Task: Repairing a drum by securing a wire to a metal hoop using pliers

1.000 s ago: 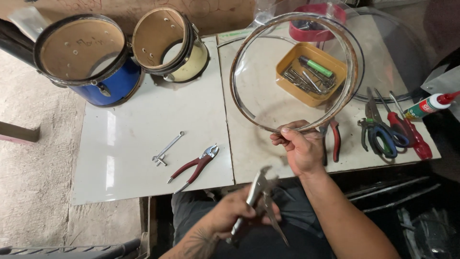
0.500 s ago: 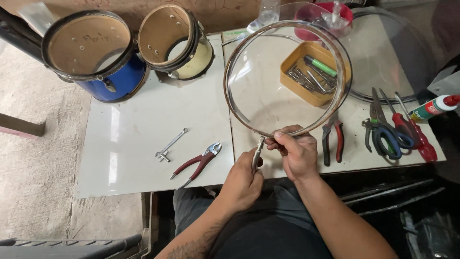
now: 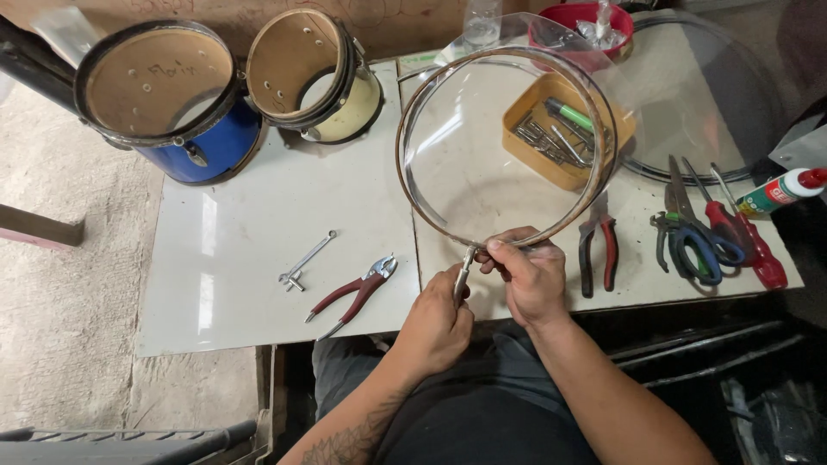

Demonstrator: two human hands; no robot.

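Both hands closed, left (image 3: 438, 320) beside right (image 3: 527, 277); forearms converging.

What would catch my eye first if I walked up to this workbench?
Probably the clear drumhead in its metal hoop, held up at centre by the right hand while the left hand sets pliers to its lower rim. Next, the blue drum shell and cream drum shell at the table's far left.
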